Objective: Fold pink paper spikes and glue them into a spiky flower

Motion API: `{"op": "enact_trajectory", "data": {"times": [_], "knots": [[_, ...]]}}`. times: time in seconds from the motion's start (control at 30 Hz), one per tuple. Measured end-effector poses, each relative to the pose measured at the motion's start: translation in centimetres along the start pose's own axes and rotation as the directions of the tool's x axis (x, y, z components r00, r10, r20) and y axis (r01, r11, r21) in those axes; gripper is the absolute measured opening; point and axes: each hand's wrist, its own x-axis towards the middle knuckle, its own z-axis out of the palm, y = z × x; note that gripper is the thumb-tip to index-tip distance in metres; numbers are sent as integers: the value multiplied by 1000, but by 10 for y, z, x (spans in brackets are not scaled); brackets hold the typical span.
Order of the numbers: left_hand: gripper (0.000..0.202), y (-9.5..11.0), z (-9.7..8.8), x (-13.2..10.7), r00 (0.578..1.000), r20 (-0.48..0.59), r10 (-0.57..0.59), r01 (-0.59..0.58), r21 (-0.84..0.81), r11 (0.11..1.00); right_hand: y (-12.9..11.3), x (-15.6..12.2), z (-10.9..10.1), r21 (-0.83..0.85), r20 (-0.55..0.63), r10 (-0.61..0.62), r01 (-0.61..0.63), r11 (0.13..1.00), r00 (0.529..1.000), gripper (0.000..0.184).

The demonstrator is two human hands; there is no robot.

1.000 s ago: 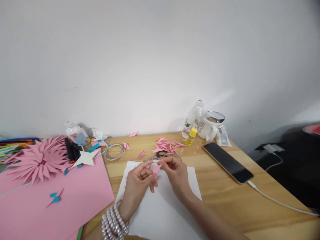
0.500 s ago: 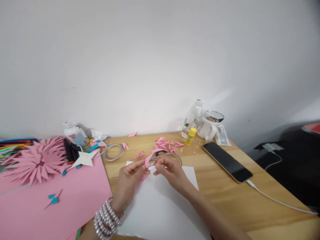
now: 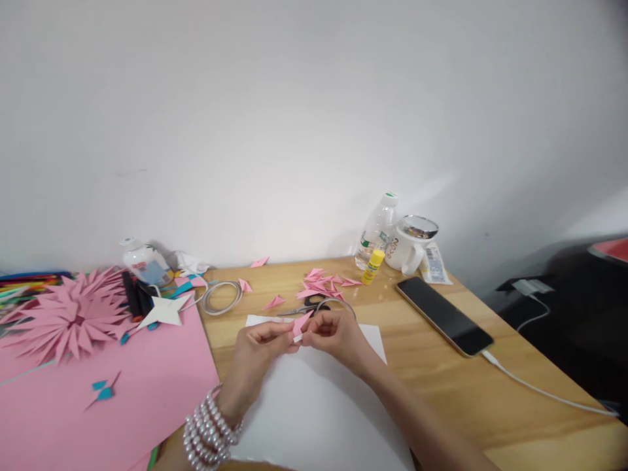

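Between my two hands, above the white paper sheet (image 3: 324,405), is a small folded pink paper piece (image 3: 301,323) with a white strip (image 3: 297,338) at its lower end. My left hand (image 3: 262,350), with a pearl bracelet on the wrist, pinches the pink piece from the left. From the right, my right hand (image 3: 333,333) is closed with thumb and index finger at the white strip and the piece's edge. Just beyond the hands lie scissors (image 3: 314,305) with dark handles and a pile of folded pink pieces (image 3: 321,285). My fingers partly cover the held piece.
A yellow glue stick (image 3: 373,267), a clear bottle (image 3: 377,232) and a white mug (image 3: 409,248) stand at the back. At right lies a phone (image 3: 444,317) on a cable. A spiky pink paper flower (image 3: 73,317) and white star (image 3: 165,310) rest on pink sheets (image 3: 161,386) at left.
The pink piece has turned in my fingers, its point now tilting up to the right. My right hand has closed in beside my left, and the scissors show more fully.
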Motion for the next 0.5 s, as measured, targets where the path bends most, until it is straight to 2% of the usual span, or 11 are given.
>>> {"op": "enact_trajectory", "data": {"times": [0.2,0.5], "knots": [[18,-2,-1,0,999,48,-6,4,40,999,-1,0,0,-1,-14,20,-20,1000,1000,17],[19,-4,0,1,998,60,-1,-3,61,998,3,1,-1,6,-6,18,-18,1000,1000,17]]}}
